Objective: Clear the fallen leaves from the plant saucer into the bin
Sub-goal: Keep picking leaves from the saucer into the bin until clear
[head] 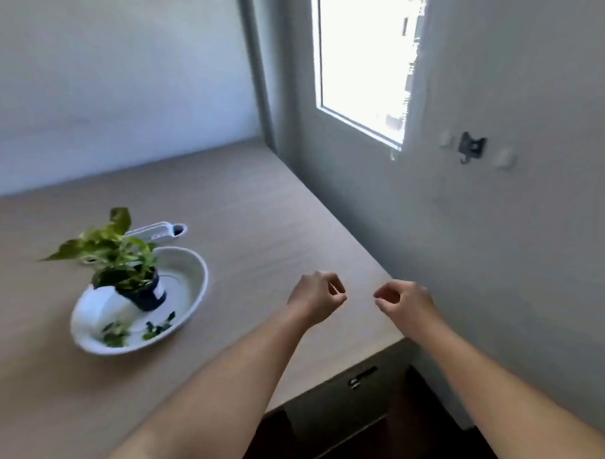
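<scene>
The pale beige wood-grain tabletop (pixel 260 210) under my arms looks matt and smooth, like laminate. The white oval plant saucer (pixel 193 277) shines with a glossy glazed or plastic finish; I cannot tell which. The small dark blue pot (pixel 144 297) on it looks like smooth plastic with a white paper label. The scattered green fallen leaves (pixel 115 334) look soft and slightly waxy. The grey wall (pixel 499 236) is matt painted plaster, carrying a dark metal hook (pixel 471 146).
</scene>
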A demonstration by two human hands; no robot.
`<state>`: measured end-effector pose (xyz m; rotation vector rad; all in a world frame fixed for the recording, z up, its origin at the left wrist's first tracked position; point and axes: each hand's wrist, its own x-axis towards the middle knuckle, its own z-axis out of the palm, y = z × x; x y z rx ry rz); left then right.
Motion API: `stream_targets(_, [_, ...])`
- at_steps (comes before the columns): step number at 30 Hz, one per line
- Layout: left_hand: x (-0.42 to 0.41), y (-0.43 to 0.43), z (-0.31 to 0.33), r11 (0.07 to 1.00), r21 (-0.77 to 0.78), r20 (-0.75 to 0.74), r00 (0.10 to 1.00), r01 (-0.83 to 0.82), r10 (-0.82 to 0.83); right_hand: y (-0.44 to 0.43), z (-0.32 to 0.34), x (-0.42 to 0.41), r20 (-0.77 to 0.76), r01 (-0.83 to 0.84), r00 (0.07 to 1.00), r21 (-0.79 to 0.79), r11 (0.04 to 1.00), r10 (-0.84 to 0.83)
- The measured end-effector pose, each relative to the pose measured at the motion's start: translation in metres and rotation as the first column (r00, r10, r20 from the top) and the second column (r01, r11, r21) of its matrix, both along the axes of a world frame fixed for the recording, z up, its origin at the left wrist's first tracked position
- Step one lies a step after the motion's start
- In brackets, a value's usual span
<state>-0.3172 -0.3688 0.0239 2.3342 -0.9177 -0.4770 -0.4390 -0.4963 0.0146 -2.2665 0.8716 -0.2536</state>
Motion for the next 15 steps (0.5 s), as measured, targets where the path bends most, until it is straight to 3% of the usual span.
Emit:
stream_targets(7, [0.078, 0.189, -0.013, 0.931, 0.066, 0.009, 0.933, -0.36, 0.36, 0.144, 0.004, 0.131, 0.006, -0.352, 0.936, 0.016, 0.936, 0.352])
stream_targets(15, [0.176, 0.324, -0.047, 0.836, 0.153, -0.002, 0.846, -0.527, 0.533, 0.255, -0.022, 0.232, -0.089, -0.463, 0.88, 0.048, 0.885, 0.466])
